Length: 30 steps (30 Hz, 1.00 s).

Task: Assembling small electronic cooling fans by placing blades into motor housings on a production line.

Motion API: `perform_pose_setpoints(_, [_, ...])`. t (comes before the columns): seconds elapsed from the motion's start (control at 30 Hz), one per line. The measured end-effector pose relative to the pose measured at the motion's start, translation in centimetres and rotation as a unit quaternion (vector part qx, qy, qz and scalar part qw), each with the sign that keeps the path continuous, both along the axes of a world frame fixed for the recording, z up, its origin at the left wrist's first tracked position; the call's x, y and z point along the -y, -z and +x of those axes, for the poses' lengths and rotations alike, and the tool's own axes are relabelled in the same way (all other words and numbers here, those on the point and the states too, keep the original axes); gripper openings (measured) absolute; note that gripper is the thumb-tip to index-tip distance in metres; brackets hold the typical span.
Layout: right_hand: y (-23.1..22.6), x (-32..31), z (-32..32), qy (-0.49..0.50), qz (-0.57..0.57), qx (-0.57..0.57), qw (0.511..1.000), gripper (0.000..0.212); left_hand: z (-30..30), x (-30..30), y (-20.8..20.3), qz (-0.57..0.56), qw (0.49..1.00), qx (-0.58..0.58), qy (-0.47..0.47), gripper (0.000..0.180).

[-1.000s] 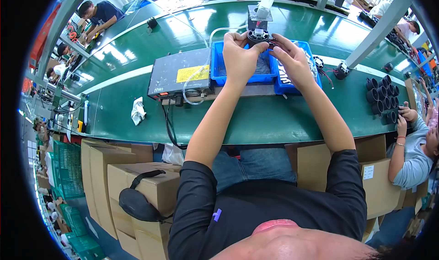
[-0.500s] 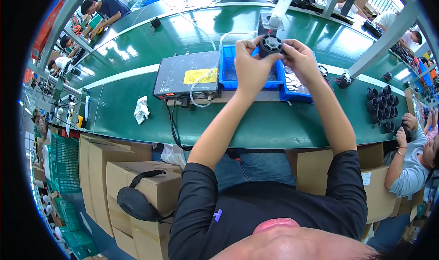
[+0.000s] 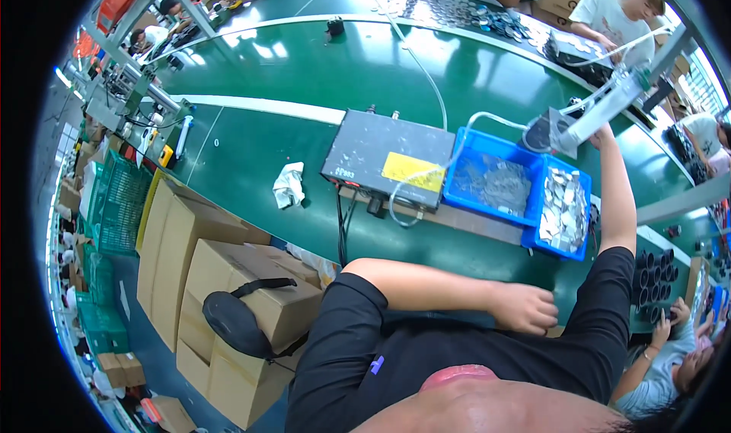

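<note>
Right hand partly behind pale, slanted cylinder

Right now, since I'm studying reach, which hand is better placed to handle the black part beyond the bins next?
Probably the right hand: it is stretched out near the black part, though partly hidden. The left hand is close to the chest.

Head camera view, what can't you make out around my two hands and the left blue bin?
All in the head view:
Right hand: its fingers, and whatever they may grip, are mostly hidden behind the slanted pale tube.
Left hand: its palm is hidden by its own curled fingers, so I can't tell whether it holds anything.
Left blue bin: the grey pieces inside are too small to tell apart.
</note>
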State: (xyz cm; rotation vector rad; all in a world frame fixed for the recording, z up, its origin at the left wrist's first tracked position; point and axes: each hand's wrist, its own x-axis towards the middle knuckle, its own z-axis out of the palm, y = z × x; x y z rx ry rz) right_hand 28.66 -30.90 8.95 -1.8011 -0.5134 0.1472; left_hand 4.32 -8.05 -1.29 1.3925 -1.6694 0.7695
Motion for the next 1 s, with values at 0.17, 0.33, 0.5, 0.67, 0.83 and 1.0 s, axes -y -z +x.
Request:
perform_pose_setpoints(0.17, [-1.8, 0.7, -0.8, -0.002, -0.096, 0.096, 0.991, 0.038, 0.0, -0.1, 0.7, 0.051, 0.995, -0.078, 0.044, 0.010])
perform_pose_setpoints(0.33, [-2.4, 1.8, 1.7, 0.139, -0.277, 0.097, 0.946, 0.046, 1.9, -0.5, 1.2, 0.104, 0.983, -0.149, 0.006, 0.010])
perform_pose_setpoints(0.5, [-2.5, 4.5, -8.6, 0.074, -0.350, 0.105, 0.928, 0.044, 2.8, -2.2, -1.0, 0.164, 0.972, -0.168, -0.009, 0.023])
perform_pose_setpoints(0.67, [0.6, 3.6, -15.2, 0.133, -0.395, 0.109, 0.903, 0.067, 2.6, -1.3, -0.7, 0.173, 0.966, -0.190, 0.029, 0.028])
perform_pose_setpoints(0.83, [4.2, 3.8, -13.2, 0.144, -0.325, 0.145, 0.923, 0.065, 2.6, -1.3, -1.4, 0.134, 0.971, -0.196, 0.005, 0.031])
perform_pose_setpoints(1.0, [1.0, 3.6, -15.4, 0.228, -0.280, 0.221, 0.906, 0.062, 2.9, -3.3, -2.9, 0.071, 0.972, -0.195, -0.111, 0.029])
